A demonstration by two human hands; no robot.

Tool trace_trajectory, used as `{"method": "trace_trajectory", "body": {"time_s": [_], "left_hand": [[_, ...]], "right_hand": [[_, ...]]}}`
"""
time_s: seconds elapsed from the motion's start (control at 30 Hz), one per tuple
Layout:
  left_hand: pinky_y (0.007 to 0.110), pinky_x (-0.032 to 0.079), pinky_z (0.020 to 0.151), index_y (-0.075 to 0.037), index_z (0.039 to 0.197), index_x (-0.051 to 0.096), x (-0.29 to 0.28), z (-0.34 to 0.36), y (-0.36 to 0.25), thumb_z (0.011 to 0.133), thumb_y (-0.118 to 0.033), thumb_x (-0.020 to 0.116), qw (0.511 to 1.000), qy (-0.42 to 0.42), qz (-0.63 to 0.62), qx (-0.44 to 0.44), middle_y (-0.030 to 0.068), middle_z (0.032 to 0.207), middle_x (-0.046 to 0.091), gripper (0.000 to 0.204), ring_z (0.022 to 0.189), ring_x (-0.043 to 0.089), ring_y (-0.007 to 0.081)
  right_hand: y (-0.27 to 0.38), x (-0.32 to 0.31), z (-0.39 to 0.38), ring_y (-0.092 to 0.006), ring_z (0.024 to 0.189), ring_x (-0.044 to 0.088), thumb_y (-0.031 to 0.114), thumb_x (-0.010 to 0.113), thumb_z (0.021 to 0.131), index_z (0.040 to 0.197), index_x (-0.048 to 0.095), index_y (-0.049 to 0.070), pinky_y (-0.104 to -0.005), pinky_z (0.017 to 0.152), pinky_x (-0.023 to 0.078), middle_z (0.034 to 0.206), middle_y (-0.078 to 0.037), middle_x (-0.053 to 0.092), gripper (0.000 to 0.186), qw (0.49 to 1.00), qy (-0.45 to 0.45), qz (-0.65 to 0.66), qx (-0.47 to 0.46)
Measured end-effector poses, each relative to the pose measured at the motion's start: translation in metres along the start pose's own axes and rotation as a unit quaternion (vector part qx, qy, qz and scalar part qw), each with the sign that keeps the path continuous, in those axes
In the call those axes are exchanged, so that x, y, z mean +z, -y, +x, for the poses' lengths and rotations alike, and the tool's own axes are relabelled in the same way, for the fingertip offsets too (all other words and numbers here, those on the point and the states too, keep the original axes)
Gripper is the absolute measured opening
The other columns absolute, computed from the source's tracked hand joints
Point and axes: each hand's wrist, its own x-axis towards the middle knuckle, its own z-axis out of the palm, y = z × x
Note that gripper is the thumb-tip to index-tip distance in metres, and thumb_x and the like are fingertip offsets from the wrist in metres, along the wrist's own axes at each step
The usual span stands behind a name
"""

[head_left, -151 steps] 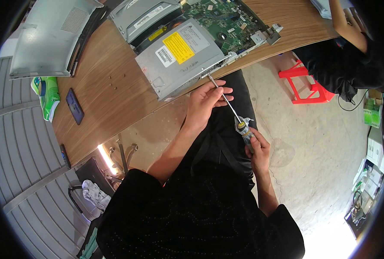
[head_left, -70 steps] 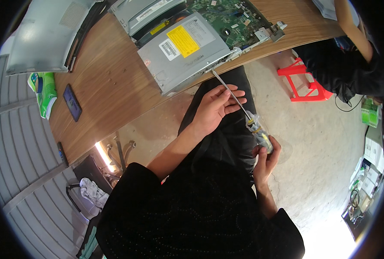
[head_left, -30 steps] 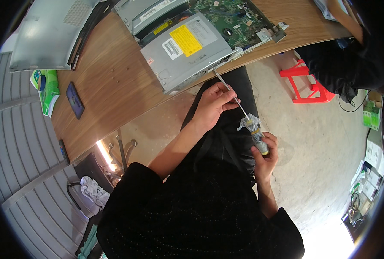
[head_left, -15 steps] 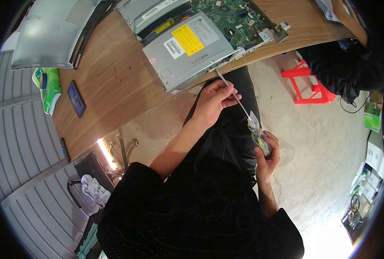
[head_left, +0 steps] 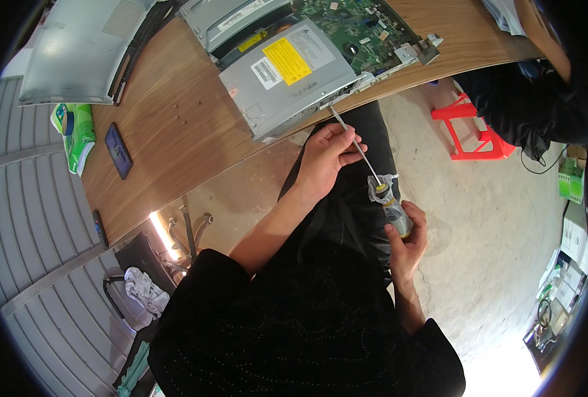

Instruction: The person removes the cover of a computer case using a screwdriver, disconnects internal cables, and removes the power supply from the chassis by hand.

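Note:
A long screwdriver [head_left: 396, 216] slants between my hands, its handle wrapped in clear plastic held by a band. My right hand [head_left: 408, 246] is closed around the handle's lower end. My left hand [head_left: 322, 164] pinches the thin shaft further up. The screwdriver's tip meets the front edge of an opened computer case, just beside a silver power supply [head_left: 293, 98] with a yellow label; whether it sits in a screw cannot be made out. A green circuit board [head_left: 350, 33] lies behind and to the right of that metal box.
A removed metal cover [head_left: 76, 53], a green packet [head_left: 79, 142], a phone [head_left: 117, 151] and several small screws [head_left: 183, 122] lie on the wooden table [head_left: 155, 86]. A red stool [head_left: 472, 129] stands at right, near another person's arm [head_left: 545, 40].
The screwdriver's handle has turned in my right hand, and its plastic wrap now flares out around the neck. My left hand stays on the shaft, barely shifted.

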Motion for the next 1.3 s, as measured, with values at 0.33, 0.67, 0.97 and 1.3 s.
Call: {"method": "trace_trajectory", "body": {"time_s": [0.33, 0.67, 0.97, 1.3], "left_hand": [[0.037, 0.056, 0.088, -0.001, 0.118, 0.056, 0.019, -0.003, -0.006, 0.098, -0.017, 0.058, 0.999, -0.032, -0.006, 0.021, 0.0122, 0.112, 0.065, 0.026, 0.103, 0.066, 0.0251], [0.038, 0.056, 0.088, -0.002, 0.117, 0.057, 0.004, 0.002, -0.006, 0.099, -0.016, 0.056, 0.997, -0.047, 0.052, 0.018, 0.0135, 0.112, 0.065, 0.023, 0.102, 0.066, 0.0249], [0.040, 0.053, 0.095, 0.000, 0.123, 0.056, 0.013, -0.002, -0.012, 0.099, -0.016, 0.054, 0.999, -0.049, 0.009, 0.019, 0.0170, 0.118, 0.064, 0.029, 0.110, 0.064, 0.0284], [0.038, 0.052, 0.096, -0.003, 0.113, 0.060, 0.009, 0.009, -0.007, 0.099, -0.030, 0.055, 0.989, -0.079, -0.124, 0.018, 0.0120, 0.115, 0.066, 0.031, 0.109, 0.063, 0.0246]], "right_hand": [[-0.011, -0.011, 0.000, -0.0232, 0.090, 0.068, 0.029, 0.055, 0.099, 0.141, 0.035, 0.004, -0.0283, 0.069, 0.056, 0.127, -0.020, 0.056, 0.053, 0.918, 0.069, 0.329, 0.210], [0.009, 0.004, 0.007, -0.0278, 0.112, 0.061, 0.043, 0.051, 0.099, 0.143, 0.034, 0.002, -0.0345, 0.091, 0.053, 0.131, -0.021, 0.053, 0.063, 0.915, -0.011, 0.352, 0.198], [-0.013, 0.001, 0.005, -0.0178, 0.082, 0.067, 0.034, 0.045, 0.103, 0.134, 0.044, 0.001, -0.0299, 0.074, 0.058, 0.115, -0.017, 0.062, 0.045, 0.910, 0.052, 0.320, 0.259], [-0.019, -0.005, 0.006, -0.0168, 0.079, 0.066, 0.028, 0.044, 0.103, 0.130, 0.047, -0.002, -0.0305, 0.072, 0.057, 0.105, -0.012, 0.061, 0.040, 0.905, 0.032, 0.341, 0.251]]}}
